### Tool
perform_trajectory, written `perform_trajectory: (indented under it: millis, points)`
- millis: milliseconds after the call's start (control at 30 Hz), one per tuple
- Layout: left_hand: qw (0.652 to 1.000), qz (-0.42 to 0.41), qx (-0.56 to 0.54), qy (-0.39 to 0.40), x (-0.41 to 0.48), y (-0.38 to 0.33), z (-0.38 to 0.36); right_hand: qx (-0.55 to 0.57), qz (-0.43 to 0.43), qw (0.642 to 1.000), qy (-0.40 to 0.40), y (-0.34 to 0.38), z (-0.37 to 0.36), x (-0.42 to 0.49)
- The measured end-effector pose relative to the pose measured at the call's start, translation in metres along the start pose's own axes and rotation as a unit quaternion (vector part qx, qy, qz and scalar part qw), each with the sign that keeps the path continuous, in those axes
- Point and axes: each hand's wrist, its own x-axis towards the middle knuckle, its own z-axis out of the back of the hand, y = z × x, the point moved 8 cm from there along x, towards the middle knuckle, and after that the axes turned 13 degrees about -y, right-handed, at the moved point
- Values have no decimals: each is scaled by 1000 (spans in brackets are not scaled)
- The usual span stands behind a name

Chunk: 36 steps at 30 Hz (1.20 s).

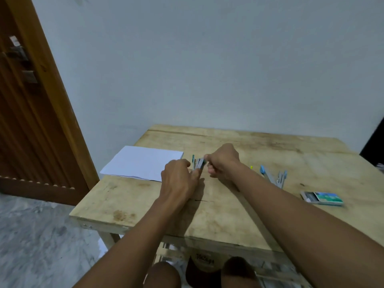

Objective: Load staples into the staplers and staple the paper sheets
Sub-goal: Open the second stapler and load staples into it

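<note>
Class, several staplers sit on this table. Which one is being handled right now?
The green stapler at the table's middle, beside the paper: both hands grip it. The blue stapler and its neighbour lie untouched to the right.

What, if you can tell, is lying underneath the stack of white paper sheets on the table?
The paper sheets rest flat on the wooden table, their left corner overhanging its edge. Anything beneath them is covered by the sheets themselves.
</note>
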Motion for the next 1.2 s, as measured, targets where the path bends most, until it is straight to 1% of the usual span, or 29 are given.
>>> perform_trajectory:
  millis: [67, 133, 200, 333, 400, 500, 567, 633, 733, 900, 1000, 1100, 1200]
  points:
    - [999, -10, -30, -17, -1, -11, 4, -65, 51, 996, -39, 11, 20, 5]
    - [998, 3, -63, 11, -1, -21, -5, -122, 94, 986, -67, 22, 46, 4]
    - [994, 31, -96, 48, -3, -30, -21, -168, 117, 975, -84, 22, 74, 1]
    - [987, 70, -115, 93, -5, -49, -50, -260, 124, 955, -78, 1, 104, -1]
    - [986, 66, -100, 113, -5, -58, -61, -268, 109, 955, -68, -14, 106, 2]
    - [983, 51, -96, 145, -6, -70, -74, -226, 64, 971, -34, -37, 100, 11]
    - [982, 42, -83, 163, -6, -73, -81, -184, 51, 981, -24, -44, 94, 17]
    - [983, 31, -68, 168, -3, -77, -85, -128, 36, 991, -19, -48, 90, 22]
    - [982, 31, -76, 172, -4, -77, -86, -78, 15, 997, -11, -52, 87, 27]
    - [984, 41, -87, 153, -11, -72, -79, 2, -27, 1000, 1, -50, 94, 8]
    - [985, 58, -99, 131, -21, -69, -71, 63, -52, 996, 33, -53, 89, -7]
    - [984, 84, -118, 106, -31, -66, -61, 100, -49, 993, 45, -57, 85, -15]
    - [977, 124, -134, 108, -37, -59, -55, 100, -41, 993, 42, -59, 86, -19]
